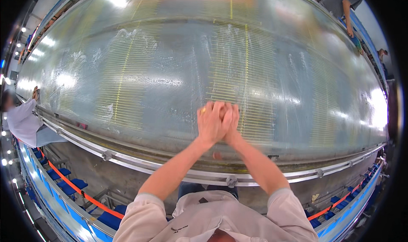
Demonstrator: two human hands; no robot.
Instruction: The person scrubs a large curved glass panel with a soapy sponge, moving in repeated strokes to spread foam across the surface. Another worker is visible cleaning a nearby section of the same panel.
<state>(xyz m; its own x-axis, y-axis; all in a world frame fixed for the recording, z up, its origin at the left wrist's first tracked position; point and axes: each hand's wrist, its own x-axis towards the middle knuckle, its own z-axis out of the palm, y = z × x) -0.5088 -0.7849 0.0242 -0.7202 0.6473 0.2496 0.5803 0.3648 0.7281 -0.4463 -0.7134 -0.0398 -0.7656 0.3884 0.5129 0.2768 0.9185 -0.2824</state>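
Both my arms reach forward over a long, shiny grey-green table [170,97] marked with bands of fine yellow lines. My left hand [210,121] and my right hand [230,119] press together low on the surface, near its front side. Their fingers are curled inward and overlap. A small yellow band [203,110] shows on a left finger. Whatever the fingers close around, if anything, is hidden beneath them. Wet, whitish streaks [229,42] spread over the table beyond my hands.
A metal rail [170,170] with round knobs [231,181] runs along the front edge, close to my body. One person in a pale top [23,121] leans in at left; another's arm [347,17] reaches in at upper right. Blue seats [72,185] and an orange strap [94,201] lie lower left.
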